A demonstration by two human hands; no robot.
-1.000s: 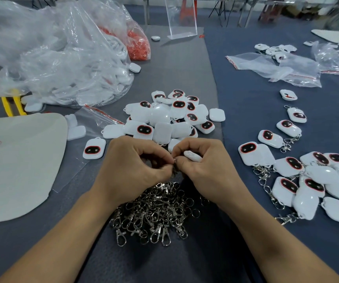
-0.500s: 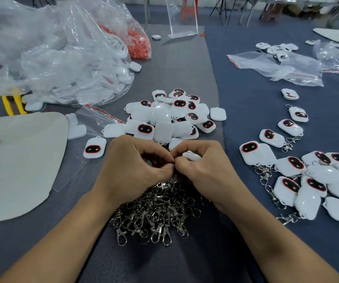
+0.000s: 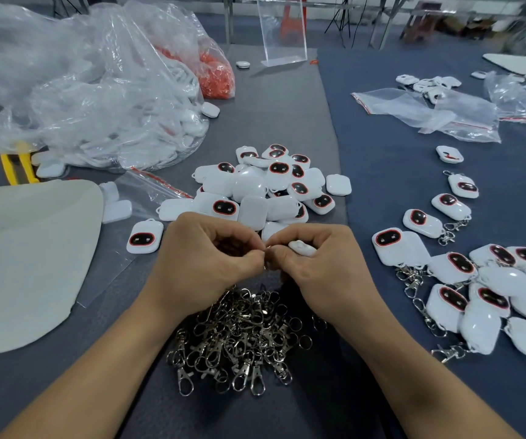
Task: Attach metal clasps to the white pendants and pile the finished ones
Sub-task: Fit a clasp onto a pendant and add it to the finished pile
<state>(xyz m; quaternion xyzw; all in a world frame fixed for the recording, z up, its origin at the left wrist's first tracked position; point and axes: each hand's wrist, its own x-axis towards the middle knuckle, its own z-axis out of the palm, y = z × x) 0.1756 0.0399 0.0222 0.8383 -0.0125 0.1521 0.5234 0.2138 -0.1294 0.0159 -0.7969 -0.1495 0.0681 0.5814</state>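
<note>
White plastic pendant (image 3: 303, 247), small and rounded, sits clamped in the curled fingers (image 3: 290, 239) of the right hand (image 3: 322, 267), held just above the grey felt surface (image 3: 274, 115). The left hand (image 3: 211, 261) meets it fingertip to fingertip, its thumb and forefinger closed on a silver metal clasp (image 3: 267, 248). Only a glint of the clasp's ring shows, so I cannot tell whether it has gone through the pendant's loop yet.

I judge the job well under half done. About a dozen and a half finished pendants with clasps (image 3: 483, 289) lie spread and heaped on the blue cloth (image 3: 382, 172) to the right. A mound of bare white pendants with red-rimmed black faces (image 3: 265, 188) waits just beyond the hands. A heap of loose silver swivel clasps (image 3: 239, 337) lies under and between the wrists.

As for containers, a large crumpled clear plastic bag (image 3: 112, 122) at the far left holds many more white pendants, a few spilling out at its mouth. Behind it, a second clear bag (image 3: 215, 77) holds small orange-red pieces, too blurred to name. Flat clear zip bags with red seals (image 3: 429, 112) lie on the far right and look empty, with a few white pendants beside them.
</note>
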